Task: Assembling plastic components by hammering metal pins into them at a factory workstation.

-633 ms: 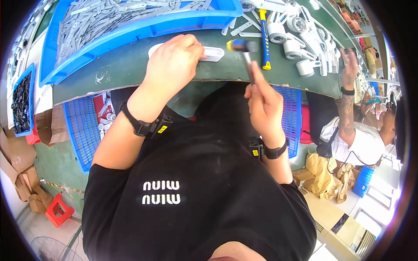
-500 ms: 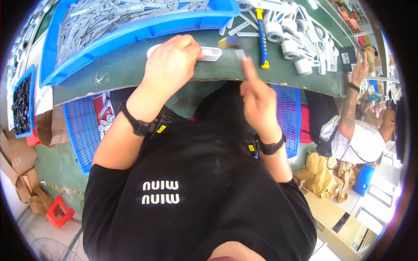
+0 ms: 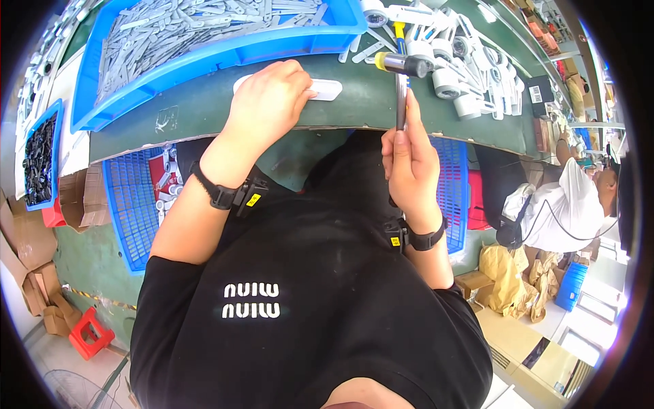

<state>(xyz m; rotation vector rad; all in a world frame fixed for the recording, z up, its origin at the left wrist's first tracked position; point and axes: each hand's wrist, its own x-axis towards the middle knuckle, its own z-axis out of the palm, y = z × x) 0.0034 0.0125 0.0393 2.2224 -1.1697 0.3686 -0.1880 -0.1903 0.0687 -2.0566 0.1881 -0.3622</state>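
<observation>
On the green bench [image 3: 197, 102], my left hand [image 3: 269, 99] has its fingers curled over a long white plastic part [image 3: 328, 90] with a rounded end. Most of that part is hidden under the hand. My right hand [image 3: 413, 163] grips the handle of a small mallet [image 3: 403, 65], which has a black and yellow head. The mallet is raised, with its head to the right of the white part and apart from it. Behind it shows the yellow and blue handle of another hammer [image 3: 399, 31], partly covered by the mallet head.
A blue tray [image 3: 218, 60] full of grey flat strips [image 3: 163, 37] stands at the back left. White parts with round ends [image 3: 470, 75] are heaped at the back right. A blue basket [image 3: 129, 211] sits below the bench. At the right is another person [image 3: 565, 204].
The mallet has come up and to the right, away from the white part, and its blur is gone. My left hand stays on the part. The other person's raised arm has dropped.
</observation>
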